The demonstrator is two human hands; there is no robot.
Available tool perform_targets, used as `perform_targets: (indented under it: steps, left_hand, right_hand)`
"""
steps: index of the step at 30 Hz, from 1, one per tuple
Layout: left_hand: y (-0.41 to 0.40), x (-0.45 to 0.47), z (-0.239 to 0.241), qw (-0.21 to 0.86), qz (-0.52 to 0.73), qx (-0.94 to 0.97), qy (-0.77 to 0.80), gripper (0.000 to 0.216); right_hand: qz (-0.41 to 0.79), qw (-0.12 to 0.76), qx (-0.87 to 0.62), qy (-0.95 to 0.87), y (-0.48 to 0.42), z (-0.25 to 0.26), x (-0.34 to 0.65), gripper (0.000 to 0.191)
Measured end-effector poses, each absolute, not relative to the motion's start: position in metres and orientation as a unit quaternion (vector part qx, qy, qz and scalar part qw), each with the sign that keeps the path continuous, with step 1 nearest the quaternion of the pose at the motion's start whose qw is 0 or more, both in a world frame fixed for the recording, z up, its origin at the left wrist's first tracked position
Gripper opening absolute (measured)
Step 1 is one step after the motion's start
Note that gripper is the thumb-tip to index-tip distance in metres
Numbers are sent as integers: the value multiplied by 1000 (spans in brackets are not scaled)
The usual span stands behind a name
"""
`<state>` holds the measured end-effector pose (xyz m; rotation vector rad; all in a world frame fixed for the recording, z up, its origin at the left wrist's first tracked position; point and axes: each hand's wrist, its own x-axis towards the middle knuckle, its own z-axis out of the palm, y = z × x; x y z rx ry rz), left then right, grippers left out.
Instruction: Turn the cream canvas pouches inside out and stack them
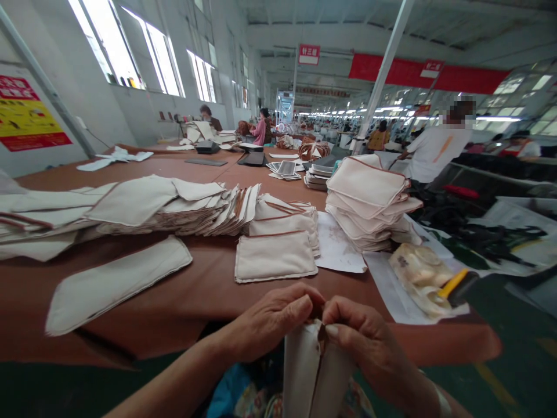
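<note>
Right up close, over the patterned clothing (241,386), both hands are on one pale cloth piece (300,371), held upright just in front of the tabletop (213,264): the left hand (276,319) has its fingers gathered at the top edge, the right hand (368,337) pinches the other side between thumb and finger, and a dark gap runs down between the two halves. So this one looks mid-handling, not yet closed up or laid down. Just past the rounded near edge, a single flat piece (119,284) lies off to the left and a small stack (276,255) sits straight ahead; between them brown surface runs right to the edge, giving room to set something down. The right side is tighter, with a clear bag (420,261) and a yellow-handled tool (452,284) on white paper by the corner. Further in, a long slumped row (130,200) crosses the left and a tall stack (365,180) leans at the right; which of these are finished and which are waiting, I can't tell. Beyond that, dark panels (252,158), then a co-worker in a white shirt (439,148) well off to the right.
</note>
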<state>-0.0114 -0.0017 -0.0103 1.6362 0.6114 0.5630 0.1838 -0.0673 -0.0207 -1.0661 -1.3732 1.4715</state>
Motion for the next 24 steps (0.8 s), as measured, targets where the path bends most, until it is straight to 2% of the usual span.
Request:
perform_targets:
  steps: [4, 7, 15, 24]
  left_hand:
    - [7, -12, -7, 659, 137, 694, 254, 37]
    - [7, -10, -5, 665, 111, 688, 268, 34]
    - [-6, -8, -3, 621, 109, 689, 359, 18]
    - [-13, -9, 0, 558, 102, 739, 363, 21]
  right_hand:
    - [480, 369, -474, -639, -65, -15, 187, 18]
    - [425, 339, -487, -684, -62, -10, 188, 18]
    - [487, 293, -452, -687, -54, -10, 192, 16]
    - [458, 312, -511, -657, -56, -24, 186, 10]
